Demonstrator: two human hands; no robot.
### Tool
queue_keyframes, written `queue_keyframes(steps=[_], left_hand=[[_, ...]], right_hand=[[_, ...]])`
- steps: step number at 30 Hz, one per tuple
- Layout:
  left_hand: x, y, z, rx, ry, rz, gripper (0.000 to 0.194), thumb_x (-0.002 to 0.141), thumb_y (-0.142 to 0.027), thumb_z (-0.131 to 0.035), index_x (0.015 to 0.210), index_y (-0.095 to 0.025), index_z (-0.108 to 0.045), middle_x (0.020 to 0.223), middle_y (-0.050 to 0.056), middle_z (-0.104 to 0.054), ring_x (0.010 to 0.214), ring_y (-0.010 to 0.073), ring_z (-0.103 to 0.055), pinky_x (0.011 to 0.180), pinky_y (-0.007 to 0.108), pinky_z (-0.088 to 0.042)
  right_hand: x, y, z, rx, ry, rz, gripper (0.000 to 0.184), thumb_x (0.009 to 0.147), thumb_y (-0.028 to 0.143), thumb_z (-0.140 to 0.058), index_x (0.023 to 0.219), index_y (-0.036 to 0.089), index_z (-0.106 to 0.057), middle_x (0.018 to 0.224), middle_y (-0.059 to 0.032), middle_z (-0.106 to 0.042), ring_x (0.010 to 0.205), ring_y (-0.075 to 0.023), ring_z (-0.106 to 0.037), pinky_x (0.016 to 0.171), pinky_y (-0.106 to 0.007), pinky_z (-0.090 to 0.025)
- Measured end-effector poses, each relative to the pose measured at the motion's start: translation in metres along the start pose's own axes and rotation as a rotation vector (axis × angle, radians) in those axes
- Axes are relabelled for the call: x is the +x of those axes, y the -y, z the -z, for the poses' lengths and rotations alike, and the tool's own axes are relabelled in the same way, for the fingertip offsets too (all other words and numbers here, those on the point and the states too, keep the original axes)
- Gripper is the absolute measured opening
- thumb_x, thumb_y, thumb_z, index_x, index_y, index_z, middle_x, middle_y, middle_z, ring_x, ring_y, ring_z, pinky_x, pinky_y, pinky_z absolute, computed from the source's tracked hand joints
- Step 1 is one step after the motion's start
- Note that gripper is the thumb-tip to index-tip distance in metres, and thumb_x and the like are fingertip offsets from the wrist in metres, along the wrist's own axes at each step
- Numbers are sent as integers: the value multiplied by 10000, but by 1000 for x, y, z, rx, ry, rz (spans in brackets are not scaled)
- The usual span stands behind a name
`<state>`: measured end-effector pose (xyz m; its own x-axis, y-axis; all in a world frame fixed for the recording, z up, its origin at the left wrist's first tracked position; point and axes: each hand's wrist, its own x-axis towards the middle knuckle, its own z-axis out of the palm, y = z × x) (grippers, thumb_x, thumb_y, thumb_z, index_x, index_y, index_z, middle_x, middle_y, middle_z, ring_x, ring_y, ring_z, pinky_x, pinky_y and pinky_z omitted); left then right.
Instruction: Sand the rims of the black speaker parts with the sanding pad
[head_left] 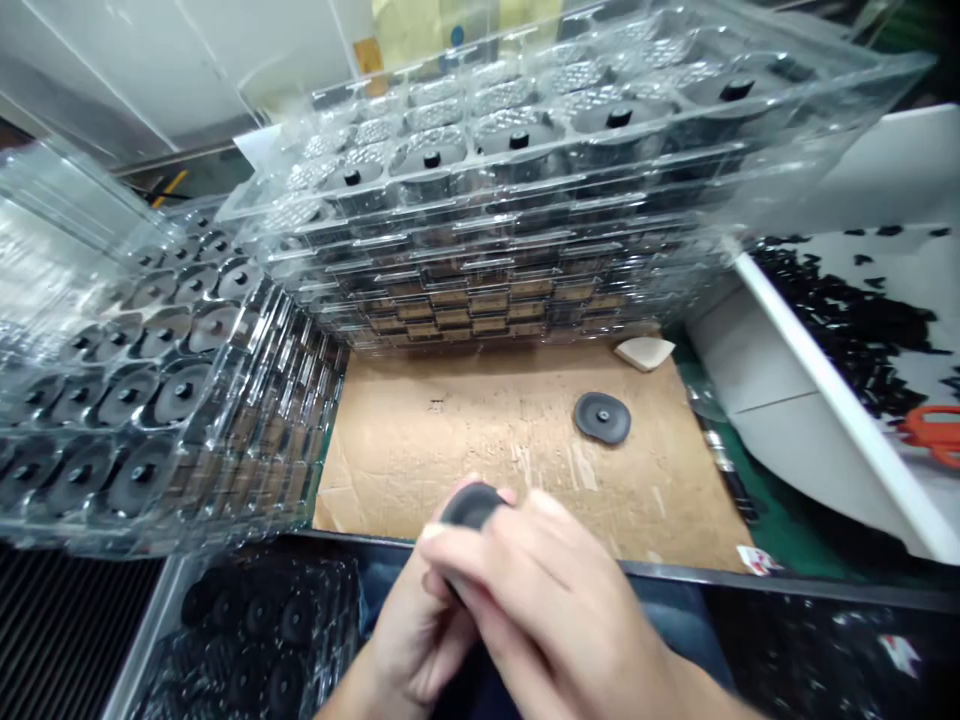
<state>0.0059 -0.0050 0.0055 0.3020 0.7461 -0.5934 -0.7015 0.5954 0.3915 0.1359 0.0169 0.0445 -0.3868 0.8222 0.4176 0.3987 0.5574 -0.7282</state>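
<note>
Close to the front edge of the brown cardboard, my two hands meet around a dark rounded rubber-like disc. My left hand grips it from below and the left side. Over its top and right side, my right hand is closed, with fingers pressed against it. Much of the disc is hidden by the fingers; whether the right fingers also pinch a small part cannot be seen. A second dark grey disc with a small central hub lies flat on the cardboard, apart from my hands.
Stacked clear plastic trays stand behind the cardboard, some pockets holding black plugs. Another tray stack with discs is at left. On the right, a white bin contains small black pieces and orange-handled scissors. A whitish wedge lies nearby.
</note>
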Motion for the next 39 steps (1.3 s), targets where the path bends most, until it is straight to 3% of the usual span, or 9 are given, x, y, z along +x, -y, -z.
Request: queue_keyframes(steps=[4,7,10,16,21,25,28,34,39], left_hand=[[-1,-3,10,-65,67,-1,451,569,-61,-756,968,-257,-680,1004,4,-715,917,139,-648,830,189,-481],[0,0,16,-149,174,-33,449,581,-158,-777,1000,-274,-668,1036,15,-707,951,155,-642,858,221,-483],[0,1,13,-197,267,-35,470,578,-268,-778,1030,-299,-654,1073,6,-689,1031,230,-611,907,304,-471],[-5,-1,12,-173,341,12,417,683,-421,-662,1028,-189,-659,1008,67,-707,1019,240,-616,894,322,-478],[-1,7,29,6,382,-250,451,796,-473,-500,1232,-365,-471,1187,11,-592,985,226,-625,804,326,-515],[6,10,44,729,351,-695,883,720,-329,-665,1371,-418,-75,1214,26,-499,1113,208,-510,978,376,-381],[5,4,49,1183,396,-887,1070,693,-154,-681,1363,-375,123,1216,77,-475,1140,220,-473,983,418,-367],[-2,-2,50,1299,405,-895,1084,676,-238,-710,1376,-311,115,1169,115,-524,1048,229,-537,913,422,-432],[-9,5,53,1219,363,-797,1028,668,-402,-689,1382,-302,43,1125,87,-552,1002,217,-551,906,395,-425]], right_hand=[[-15,-7,21,-10,165,-54,258,829,88,-437,968,211,-616,742,1,-666,612,-134,-590,614,-279,-452],[-28,-31,22,44,70,-221,202,855,168,-464,970,242,-612,797,0,-670,676,-140,-616,598,-242,-479],[-40,-68,-3,78,-110,-454,202,881,276,-454,989,257,-623,952,-25,-663,857,-174,-628,681,-247,-512],[-53,-111,-58,38,-48,-470,259,822,298,-479,987,234,-668,1073,-92,-567,925,-243,-593,765,-392,-503],[-48,-93,-42,61,-79,-469,249,868,279,-430,1000,224,-634,1047,-87,-570,945,-217,-580,746,-335,-507],[-57,-80,-35,118,-33,-454,226,865,259,-456,984,222,-644,932,-62,-646,837,-184,-624,712,-276,-522],[-74,-73,-33,139,-42,-470,212,855,246,-487,983,220,-654,897,-57,-666,792,-175,-641,661,-240,-529],[-86,-48,-11,270,-141,-537,175,809,224,-583,966,264,-650,829,-20,-660,741,-147,-637,635,-187,-518],[-67,-23,-10,562,86,-592,186,719,227,-684,880,318,-701,727,13,-653,646,-121,-585,610,-187,-476]])
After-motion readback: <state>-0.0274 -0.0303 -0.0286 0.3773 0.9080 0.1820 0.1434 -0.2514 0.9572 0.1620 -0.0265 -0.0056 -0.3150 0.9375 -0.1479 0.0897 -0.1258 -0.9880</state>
